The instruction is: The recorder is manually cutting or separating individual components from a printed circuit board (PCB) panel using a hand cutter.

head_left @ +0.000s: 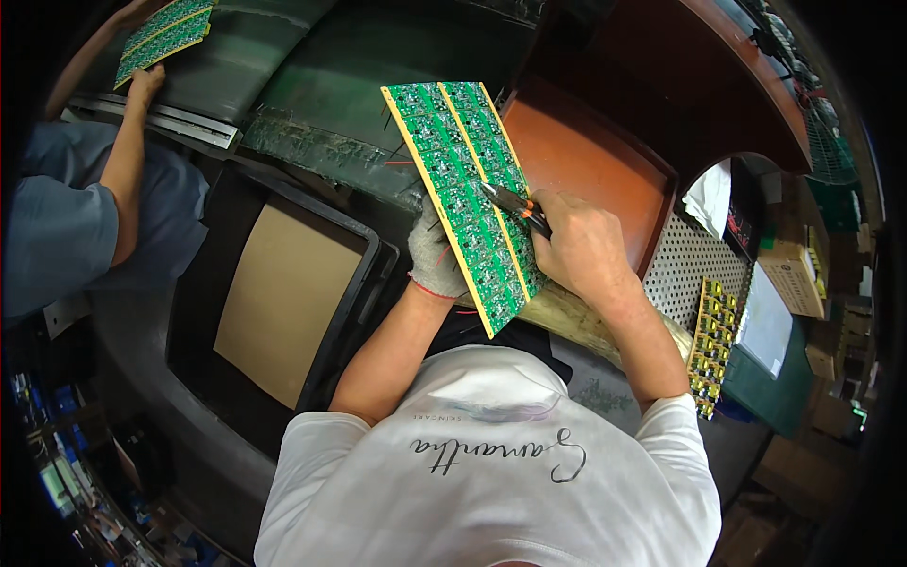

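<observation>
A large green circuit board panel (470, 219) with yellow strips along its edges and middle hangs tilted in front of me. My left hand (432, 253), in a pale knitted glove, is closed on its left edge from behind; most of those fingers are hidden. Bare and wrapped round the orange-and-black handles of a pair of cutters (518, 206), my right hand (583, 238) is over the panel's right side. The cutters' tip is at the panel's face near the middle strip; whether it touches a part I cannot tell. Thin red wires show beside the panel's left edge.
A black bin (194, 317) holding a cardboard sheet (288, 293) stands at left. Beyond it a co-worker (66, 203) holds another green panel (168, 38). A reddish-brown tray (567, 151) lies beyond my right hand. Another board with yellow parts (713, 345) is at right, by a perforated surface (688, 269).
</observation>
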`<state>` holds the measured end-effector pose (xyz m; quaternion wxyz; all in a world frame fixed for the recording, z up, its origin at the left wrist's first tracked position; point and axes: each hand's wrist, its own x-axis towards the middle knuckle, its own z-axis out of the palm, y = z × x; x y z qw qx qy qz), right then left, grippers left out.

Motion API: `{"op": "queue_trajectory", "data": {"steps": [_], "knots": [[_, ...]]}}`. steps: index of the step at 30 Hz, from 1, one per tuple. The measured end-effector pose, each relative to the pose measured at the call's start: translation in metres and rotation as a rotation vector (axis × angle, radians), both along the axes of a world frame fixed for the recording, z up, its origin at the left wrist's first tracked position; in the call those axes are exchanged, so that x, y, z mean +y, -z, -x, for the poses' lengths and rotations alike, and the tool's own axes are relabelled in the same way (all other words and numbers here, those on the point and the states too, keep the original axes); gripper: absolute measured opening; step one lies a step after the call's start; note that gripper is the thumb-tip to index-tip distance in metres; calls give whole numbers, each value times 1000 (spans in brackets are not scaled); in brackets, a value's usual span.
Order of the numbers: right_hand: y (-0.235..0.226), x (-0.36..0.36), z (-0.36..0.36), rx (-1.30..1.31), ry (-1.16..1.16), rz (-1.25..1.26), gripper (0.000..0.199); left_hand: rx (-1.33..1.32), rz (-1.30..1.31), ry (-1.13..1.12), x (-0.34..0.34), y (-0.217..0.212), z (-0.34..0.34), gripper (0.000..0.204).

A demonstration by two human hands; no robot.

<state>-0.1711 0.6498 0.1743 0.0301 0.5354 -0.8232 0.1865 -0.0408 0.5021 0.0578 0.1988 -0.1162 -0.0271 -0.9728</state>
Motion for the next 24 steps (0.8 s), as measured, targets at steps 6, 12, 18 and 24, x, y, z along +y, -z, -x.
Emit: {"op": "queue_trajectory", "data": {"steps": [6,12,18,24], "knots": [[-4,-2,-3,3,-3,7,15,-80,67,-14,0,-2,-1,67],[-9,-1,-9,-11,29,-8,14,-92,65,-8,-1,1,-2,68],[-14,2,-11,-11,41,-51,14,-150,71,-9,2,-4,-3,71],[-13,0,-10,-9,44,-68,23,-200,79,6,0,-6,-4,73]]}}
